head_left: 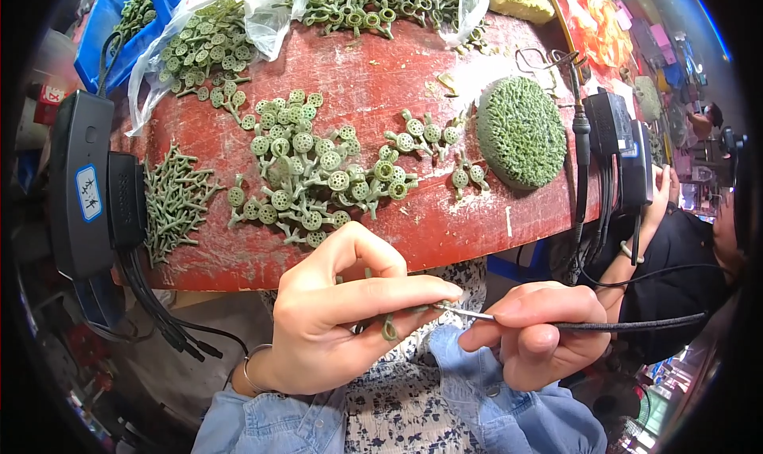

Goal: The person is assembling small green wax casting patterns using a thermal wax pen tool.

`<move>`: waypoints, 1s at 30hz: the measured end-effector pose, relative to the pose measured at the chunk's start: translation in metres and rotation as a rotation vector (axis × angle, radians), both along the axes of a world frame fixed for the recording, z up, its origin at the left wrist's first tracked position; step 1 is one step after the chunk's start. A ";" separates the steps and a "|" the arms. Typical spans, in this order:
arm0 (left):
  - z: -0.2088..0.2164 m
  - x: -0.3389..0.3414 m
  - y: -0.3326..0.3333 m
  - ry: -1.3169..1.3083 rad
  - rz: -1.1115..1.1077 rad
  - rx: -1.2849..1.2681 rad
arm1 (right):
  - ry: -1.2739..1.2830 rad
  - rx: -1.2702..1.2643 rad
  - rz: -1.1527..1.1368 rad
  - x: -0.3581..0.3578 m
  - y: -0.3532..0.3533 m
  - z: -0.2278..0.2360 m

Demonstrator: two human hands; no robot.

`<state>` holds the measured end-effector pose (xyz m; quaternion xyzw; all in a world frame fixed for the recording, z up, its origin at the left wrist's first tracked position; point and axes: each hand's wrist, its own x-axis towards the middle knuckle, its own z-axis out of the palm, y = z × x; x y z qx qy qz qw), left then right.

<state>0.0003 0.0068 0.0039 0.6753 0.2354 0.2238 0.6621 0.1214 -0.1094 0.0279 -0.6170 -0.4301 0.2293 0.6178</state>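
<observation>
My left hand [334, 315] is closed near the table's front edge, thumb and fingers pinching a small green moulded piece [389, 328]. Part of that piece hides behind the fingers; a looped end shows below them. In my right hand [548, 331] is a slim tool with a metal tip [470, 313] and a long dark handle [644, 325]. The tip reaches the left fingertips, where it meets the green piece. Just beyond my hands, many green pod-shaped pieces with holed round heads [306, 168] lie in a loose heap on the red table [445, 243].
Thin green sticks [176, 204] lie at the left beside black boxes with cables [87, 184]. A round textured green block [522, 132] sits at the right. Plastic bags of green pieces [211, 41] and a blue bin [123, 29] stand behind. Another person [675, 255] is at the right.
</observation>
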 end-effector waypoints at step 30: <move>0.005 -0.003 -0.009 0.018 0.131 0.330 | -0.147 0.039 0.099 0.005 -0.010 0.002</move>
